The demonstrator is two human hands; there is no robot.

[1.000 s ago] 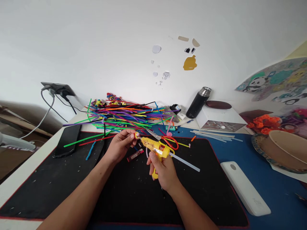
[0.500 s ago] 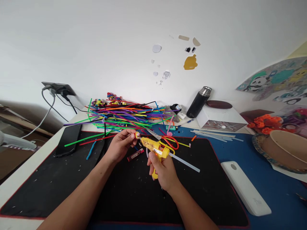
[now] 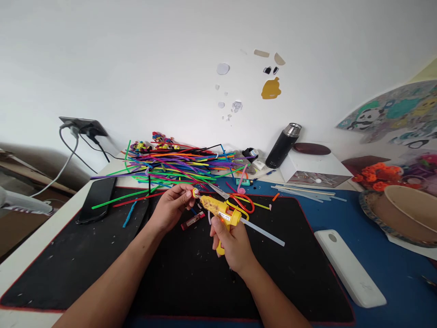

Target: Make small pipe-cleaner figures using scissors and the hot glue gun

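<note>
Between the fingertips of my left hand (image 3: 175,203) is a small red, yellow and white piece (image 3: 195,193). My right hand (image 3: 234,241) is wrapped round the handle of a yellow glue gun (image 3: 213,206), whose small light glows orange. The gun's nozzle points left and is at the small piece; whether they touch is too small to tell. A translucent glue stick (image 3: 264,232) sticks out of the gun's back end. Behind the gun lie scissors with red-orange handles (image 3: 251,203), and a red lighter (image 3: 192,221) rests on the black mat (image 3: 191,282) below my left fingers.
Many coloured pipe cleaners (image 3: 177,161) are heaped along the wall. A phone (image 3: 97,200) lies at the left, a black flask (image 3: 283,146) and a white box (image 3: 317,171) stand at the back right. Farther right are a white oblong case (image 3: 350,269) and a round basket (image 3: 372,214).
</note>
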